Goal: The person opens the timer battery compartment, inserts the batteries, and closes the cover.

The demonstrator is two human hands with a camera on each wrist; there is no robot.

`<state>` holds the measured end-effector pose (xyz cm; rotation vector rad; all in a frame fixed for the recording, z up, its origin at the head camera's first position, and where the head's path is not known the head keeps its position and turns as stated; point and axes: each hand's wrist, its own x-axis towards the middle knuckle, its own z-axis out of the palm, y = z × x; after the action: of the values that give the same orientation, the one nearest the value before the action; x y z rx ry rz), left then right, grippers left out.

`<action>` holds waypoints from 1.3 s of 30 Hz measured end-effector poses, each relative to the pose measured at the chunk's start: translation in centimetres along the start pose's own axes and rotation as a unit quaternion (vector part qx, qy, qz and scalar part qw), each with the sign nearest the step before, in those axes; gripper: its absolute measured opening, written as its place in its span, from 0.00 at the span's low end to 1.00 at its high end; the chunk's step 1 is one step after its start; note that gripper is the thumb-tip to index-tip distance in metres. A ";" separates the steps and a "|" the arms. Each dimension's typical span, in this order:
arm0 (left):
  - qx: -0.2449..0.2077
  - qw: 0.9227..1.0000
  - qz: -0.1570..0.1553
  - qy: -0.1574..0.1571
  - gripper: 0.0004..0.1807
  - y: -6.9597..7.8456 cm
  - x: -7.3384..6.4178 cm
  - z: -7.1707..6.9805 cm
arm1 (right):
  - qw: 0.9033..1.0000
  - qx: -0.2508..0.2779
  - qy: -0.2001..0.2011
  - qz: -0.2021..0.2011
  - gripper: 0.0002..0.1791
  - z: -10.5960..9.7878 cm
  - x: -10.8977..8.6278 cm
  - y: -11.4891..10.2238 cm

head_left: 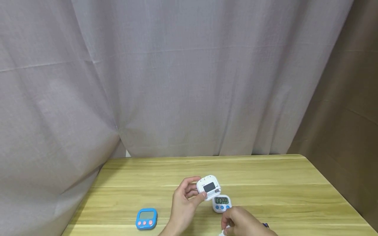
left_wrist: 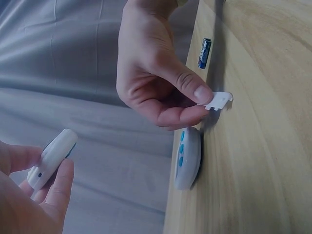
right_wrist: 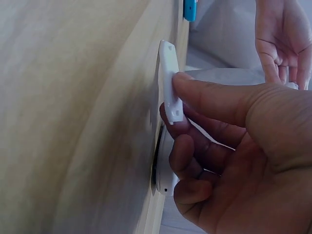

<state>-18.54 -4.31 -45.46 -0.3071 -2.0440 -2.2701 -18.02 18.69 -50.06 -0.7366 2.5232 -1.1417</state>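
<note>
My left hand (head_left: 184,201) holds a white digital timer (head_left: 208,188) above the table, its back facing the head view. A dark rectangle marks that back, and the battery slot along its edge is uncovered; I cannot tell whether a battery lies inside. Lower right, between thumb and fingers, my right hand (head_left: 243,221) pinches a small white battery cover (right_wrist: 169,80), close above the tabletop. Just behind that hand, a second white timer (head_left: 221,204) with blue buttons lies face up, showing zeros.
On the left of the wooden table (head_left: 118,183) lies a blue timer (head_left: 146,219) with pink buttons. A dark battery (left_wrist: 204,52) rests beyond the right hand, mostly hidden by it in the head view. A grey curtain (head_left: 183,82) hangs behind the table.
</note>
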 end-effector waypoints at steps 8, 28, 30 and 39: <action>0.002 1.000 -0.004 0.002 0.27 0.0 -0.1 0.0 | 1.000 -0.004 -0.005 -0.009 0.12 0.4 -0.1 0.1; 0.005 1.000 -0.006 0.003 0.26 0.0 -0.1 0.0 | 1.000 0.010 -0.012 0.013 0.12 0.4 -0.2 0.3; 0.005 1.000 -0.006 0.003 0.26 0.0 -0.1 0.0 | 1.000 0.008 -0.010 0.005 0.12 0.1 -0.4 0.3; 0.004 1.000 0.000 0.003 0.27 0.1 0.0 0.0 | 1.000 -0.013 0.024 -0.003 0.11 -2.9 -1.5 0.9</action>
<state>-18.55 -4.35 -45.39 -0.2994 -2.0509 -2.2593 -18.37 21.87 -48.81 -0.7338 2.5820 -1.1432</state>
